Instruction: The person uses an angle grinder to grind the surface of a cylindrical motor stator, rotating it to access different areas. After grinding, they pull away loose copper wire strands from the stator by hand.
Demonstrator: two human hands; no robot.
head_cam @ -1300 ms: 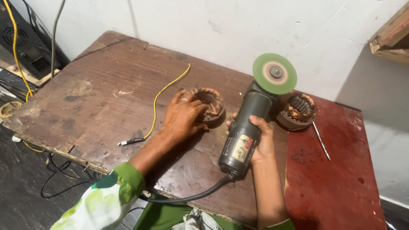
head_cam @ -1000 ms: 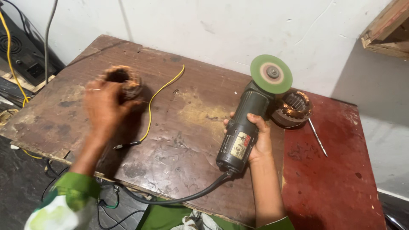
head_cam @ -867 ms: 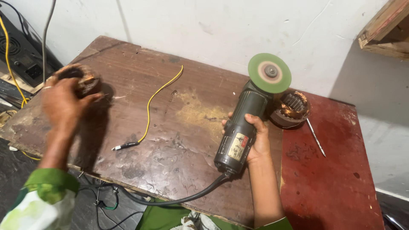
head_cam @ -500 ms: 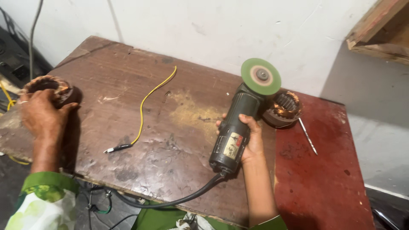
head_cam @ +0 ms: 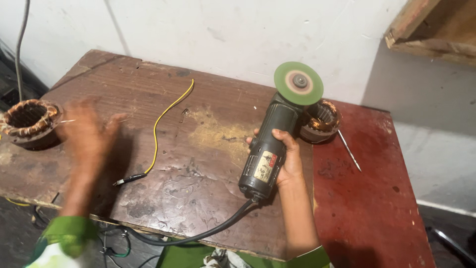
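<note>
Worn brown wooden table (head_cam: 198,164) fills most of the view, w/ a white wall behind it and a red-painted section at the right end.

Far left, near the table's edge: a round motor coil (head_cam: 29,121), copper windings around a hollow centre, sitting flat on the wood. Just right of it, the left hand (head_cam: 89,136) hovers palm down over the table, fingers spread, holding nothing. It's motion-blurred, so can't tell if it touches the wood; fingertips are close to the coil but apart from it. A green sleeve shows at the bottom left corner.

Next, a thin yellow wire (head_cam: 161,121) runs from the table's far side toward the near edge, ending in a dark clip, right of the left hand.

Centre-right: the right hand (head_cam: 286,159) is wrapped around the dark body of an angle grinder (head_cam: 270,149), fingers curled over the top. Grinder lies lengthwise, its green disc (head_cam: 298,83) at the far end facing up, black power cord (head_cam: 198,233) trailing off the near edge.

Just right of the disc, partly behind the grinder head, a second motor coil (head_cam: 322,121) sits where brown wood meets red. Beside it on the red part lies a thin metal rod (head_cam: 349,150).

Top right corner: part of a wooden shelf (head_cam: 436,25).
</note>
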